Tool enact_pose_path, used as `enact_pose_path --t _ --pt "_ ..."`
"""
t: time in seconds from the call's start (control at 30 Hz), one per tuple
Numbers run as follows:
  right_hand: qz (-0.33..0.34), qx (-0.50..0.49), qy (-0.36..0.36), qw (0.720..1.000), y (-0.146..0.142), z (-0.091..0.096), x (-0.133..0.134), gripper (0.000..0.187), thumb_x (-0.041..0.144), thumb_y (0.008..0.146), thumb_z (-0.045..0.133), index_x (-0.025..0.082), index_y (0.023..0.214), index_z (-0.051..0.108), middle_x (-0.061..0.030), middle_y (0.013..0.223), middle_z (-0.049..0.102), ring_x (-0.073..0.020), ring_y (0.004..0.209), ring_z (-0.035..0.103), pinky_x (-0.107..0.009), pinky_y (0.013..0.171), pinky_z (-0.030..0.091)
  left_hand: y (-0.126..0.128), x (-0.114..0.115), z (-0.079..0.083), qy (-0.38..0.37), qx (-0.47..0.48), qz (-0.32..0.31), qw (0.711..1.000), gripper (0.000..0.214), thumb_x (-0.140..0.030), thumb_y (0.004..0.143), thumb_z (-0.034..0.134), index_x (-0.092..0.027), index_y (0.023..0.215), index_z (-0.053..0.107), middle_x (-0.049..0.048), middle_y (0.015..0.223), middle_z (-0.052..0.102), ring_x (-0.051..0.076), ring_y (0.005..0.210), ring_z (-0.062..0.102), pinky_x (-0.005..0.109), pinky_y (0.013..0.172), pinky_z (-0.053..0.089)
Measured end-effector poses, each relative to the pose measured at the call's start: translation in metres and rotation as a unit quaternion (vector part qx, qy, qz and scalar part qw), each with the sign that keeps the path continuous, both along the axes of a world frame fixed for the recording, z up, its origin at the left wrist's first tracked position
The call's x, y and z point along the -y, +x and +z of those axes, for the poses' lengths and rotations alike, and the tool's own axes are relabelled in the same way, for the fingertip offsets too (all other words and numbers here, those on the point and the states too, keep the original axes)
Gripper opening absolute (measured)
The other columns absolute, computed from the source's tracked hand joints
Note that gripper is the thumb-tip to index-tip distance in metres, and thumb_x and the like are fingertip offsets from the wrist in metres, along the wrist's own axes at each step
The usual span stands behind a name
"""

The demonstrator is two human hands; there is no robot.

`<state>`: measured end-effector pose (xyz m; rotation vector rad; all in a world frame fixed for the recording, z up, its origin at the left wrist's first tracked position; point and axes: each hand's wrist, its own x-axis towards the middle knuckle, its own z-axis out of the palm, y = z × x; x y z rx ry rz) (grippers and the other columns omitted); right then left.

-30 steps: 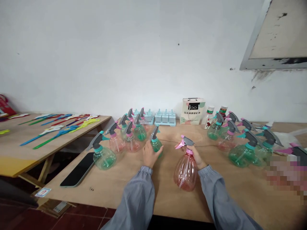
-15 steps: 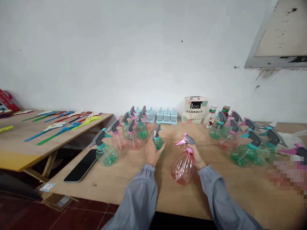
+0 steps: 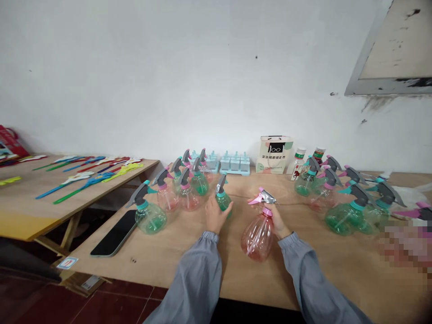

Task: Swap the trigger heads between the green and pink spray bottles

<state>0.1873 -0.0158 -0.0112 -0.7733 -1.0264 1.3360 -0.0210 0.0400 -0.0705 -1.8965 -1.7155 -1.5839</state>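
Note:
My left hand (image 3: 216, 214) is wrapped round a small green spray bottle (image 3: 223, 200) with a grey and teal trigger head, which stands on the wooden table (image 3: 189, 265). In my right hand (image 3: 277, 221) is a clear pink spray bottle (image 3: 257, 237), gripped at the neck just under its pink and grey trigger head. It leans a little, its round body towards me; some of my fingers are hidden behind the neck. Left of my hands stand more spray bottles, the nearest a green one (image 3: 150, 218) beside a black phone (image 3: 114, 234).
At the right is another group of spray bottles (image 3: 342, 219). Along the wall are pale blue ice-pop moulds (image 3: 235, 164), a paper bag (image 3: 274, 155) and two white-capped bottles (image 3: 299, 155). Colourful flat plastic strips (image 3: 84, 184) lie on a separate left table (image 3: 20, 216), across a gap.
Both hands keep the same hold on the same bottles. The whole view has shifted very slightly; nothing else has visibly moved.

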Motion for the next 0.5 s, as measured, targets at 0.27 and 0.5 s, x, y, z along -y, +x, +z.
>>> enact_pose_path --t 0.27,0.5 --pt "-0.056 -0.039 -0.027 0.997 0.0024 -0.0026 -0.0040 0.031 0.042 0.058 0.071 0.025 0.084 0.067 -0.0024 0.079 0.074 -0.0190 0.071 0.067 -0.023 0.048 0.051 -0.0002 0.0009 0.0015 -0.002 -0.007 0.002 1.000 0.063 -0.053 0.081 0.067 -0.013 0.125 0.046 0.0174 0.111 0.062 0.034 0.110 0.063 0.047 0.090 0.051" --pt "-0.061 -0.033 -0.006 0.998 0.0065 -0.0064 -0.0040 0.036 0.044 0.061 0.071 0.025 0.091 0.068 -0.0024 0.083 0.075 -0.0198 0.074 0.071 -0.023 0.049 0.053 -0.0001 -0.0003 -0.0002 -0.001 0.002 -0.002 1.000 0.064 -0.051 0.079 0.069 -0.015 0.127 0.045 0.0164 0.114 0.062 0.033 0.112 0.062 0.046 0.092 0.050"
